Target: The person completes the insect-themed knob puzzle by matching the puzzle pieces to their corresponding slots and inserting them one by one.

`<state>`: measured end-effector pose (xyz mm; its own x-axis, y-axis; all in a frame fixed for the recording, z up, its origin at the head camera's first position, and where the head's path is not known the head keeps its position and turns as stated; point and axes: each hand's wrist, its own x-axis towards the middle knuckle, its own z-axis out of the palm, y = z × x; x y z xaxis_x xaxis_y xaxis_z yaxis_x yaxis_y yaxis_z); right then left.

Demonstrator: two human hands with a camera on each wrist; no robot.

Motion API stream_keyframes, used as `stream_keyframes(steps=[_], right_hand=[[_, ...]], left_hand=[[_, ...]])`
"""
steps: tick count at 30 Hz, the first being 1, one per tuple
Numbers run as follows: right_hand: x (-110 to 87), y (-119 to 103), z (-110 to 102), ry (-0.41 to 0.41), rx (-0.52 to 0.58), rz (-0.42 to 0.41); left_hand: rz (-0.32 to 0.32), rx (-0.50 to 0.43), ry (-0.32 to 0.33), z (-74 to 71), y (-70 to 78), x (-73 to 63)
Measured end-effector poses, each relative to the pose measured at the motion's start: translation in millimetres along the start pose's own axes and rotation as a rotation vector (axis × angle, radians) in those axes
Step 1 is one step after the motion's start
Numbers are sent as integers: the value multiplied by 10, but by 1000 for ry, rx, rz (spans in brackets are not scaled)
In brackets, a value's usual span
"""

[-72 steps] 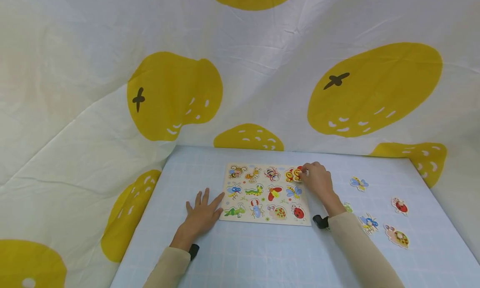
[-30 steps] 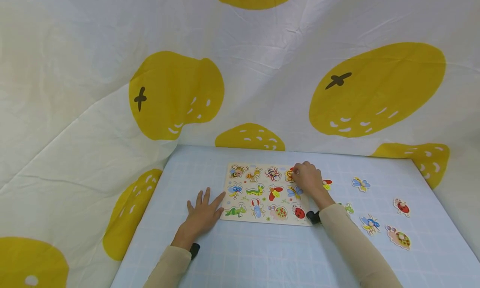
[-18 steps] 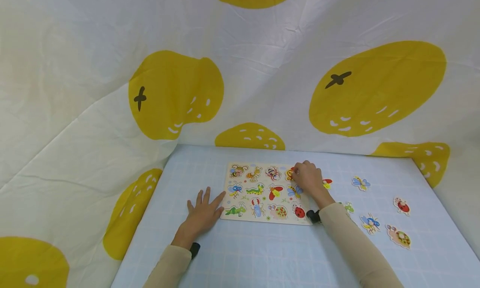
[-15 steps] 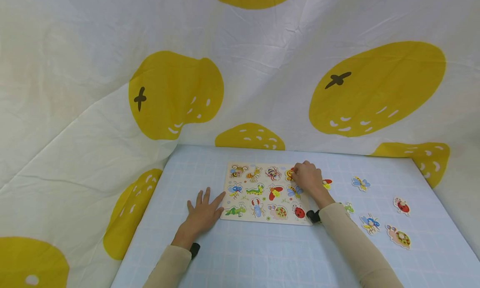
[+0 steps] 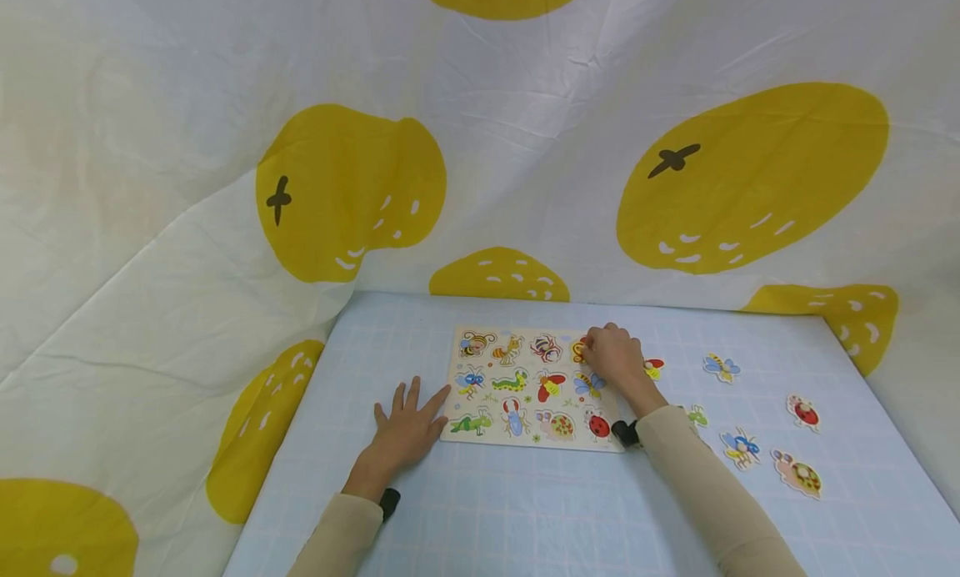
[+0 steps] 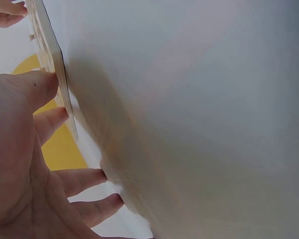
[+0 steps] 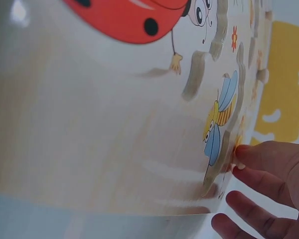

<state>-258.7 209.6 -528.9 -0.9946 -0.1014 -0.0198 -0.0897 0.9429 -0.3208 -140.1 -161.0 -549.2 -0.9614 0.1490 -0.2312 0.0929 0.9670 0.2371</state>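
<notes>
A pale wooden insect puzzle board (image 5: 495, 443) lies on the table in the head view. My left hand (image 5: 405, 434) rests with fingers spread at its left side; in the left wrist view the thumb (image 6: 44, 84) and index finger (image 6: 55, 119) touch the board's edge. At the top right slot, my right hand (image 5: 618, 362) holds a red and yellow butterfly puzzle piece (image 5: 578, 350), mostly hidden by the fingers. The right wrist view shows thumb and index finger pinching a small knob (image 7: 240, 166). Whether the piece sits fully flat cannot be seen.
Right of the board lie loose pieces: a red-winged insect (image 5: 654, 368), a blue-winged bee (image 5: 722, 367), a ladybird (image 5: 804, 413), a mosquito (image 5: 741, 449), a snail (image 5: 797, 474) and a green insect (image 5: 697, 415) partly behind the right sleeve. A fruit-print curtain (image 5: 525, 185) hangs behind.
My right hand has moved slightly left with the butterfly piece, onto the top right slot, uncovering the red-winged piece. For the last second it has stayed there. The left hand keeps its place.
</notes>
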Motion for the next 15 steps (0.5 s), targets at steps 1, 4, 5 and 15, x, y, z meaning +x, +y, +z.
stream_keyframes(steps=[1, 4, 5, 15], right_hand=[[-6, -4, -8, 2, 3, 4], [-32, -17, -44, 10, 19, 10], [-44, -24, -61, 18, 23, 10], [-184, -42, -251, 117, 88, -10]], left_hand=[[0, 0, 0, 1, -1, 1], [4, 1, 0, 2, -2, 2], [5, -1, 0, 1, -1, 1], [4, -12, 2, -1, 0, -4]])
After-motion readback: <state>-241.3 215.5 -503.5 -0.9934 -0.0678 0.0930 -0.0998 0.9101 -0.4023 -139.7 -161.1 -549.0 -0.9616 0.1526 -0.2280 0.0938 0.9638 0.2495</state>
